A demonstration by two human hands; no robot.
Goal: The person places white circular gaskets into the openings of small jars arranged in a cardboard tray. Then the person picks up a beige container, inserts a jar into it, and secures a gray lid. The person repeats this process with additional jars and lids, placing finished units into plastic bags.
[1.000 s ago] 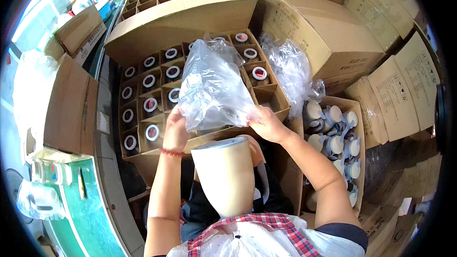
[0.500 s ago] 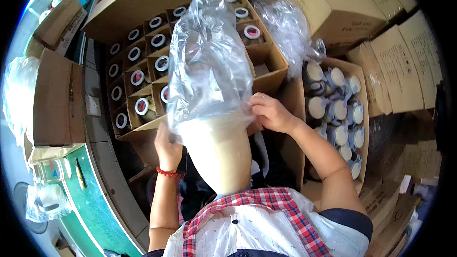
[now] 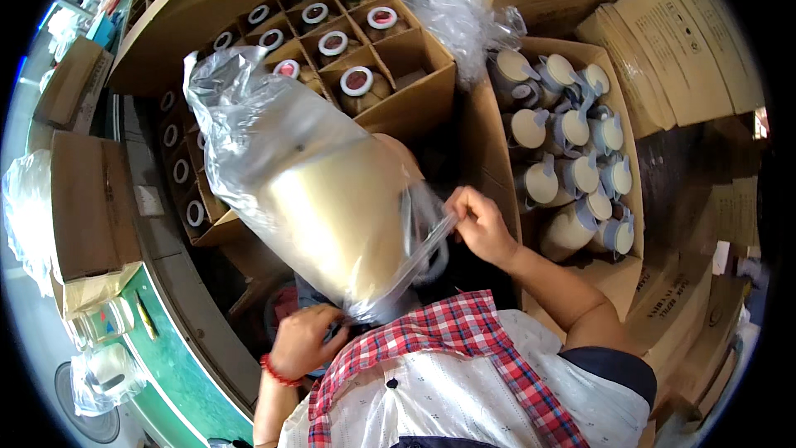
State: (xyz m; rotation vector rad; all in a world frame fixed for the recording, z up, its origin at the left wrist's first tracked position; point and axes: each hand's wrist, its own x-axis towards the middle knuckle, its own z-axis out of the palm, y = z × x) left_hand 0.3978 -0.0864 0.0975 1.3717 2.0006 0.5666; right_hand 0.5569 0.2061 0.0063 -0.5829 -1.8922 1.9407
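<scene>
A large cream-coloured jug-like vessel (image 3: 332, 207) leans in front of my body, covered by a clear plastic bag (image 3: 240, 129) whose closed end points up and left. With bent fingers, my right hand (image 3: 481, 224) is closed on the right side of the bag's mouth and pulls the film out taut. My left hand (image 3: 308, 340) is closed at the lower left edge of the bag, by the lower end of the vessel. The film hides its fingertips in part. The vessel's lower end is partly hidden by my checked apron strap.
A divided carton (image 3: 423, 83) ahead holds several bottle-like pieces with white rings. To the right, another carton (image 3: 497, 137) holds several cream-lidded jugs (image 3: 531, 129). Loose plastic bags (image 3: 439, 8) lie between them. A green-topped table (image 3: 178, 357) stands at the left.
The bag has slid farther down over the vessel, which now tilts to the left. My left hand has moved down toward my body; my right hand has shifted slightly right and down.
</scene>
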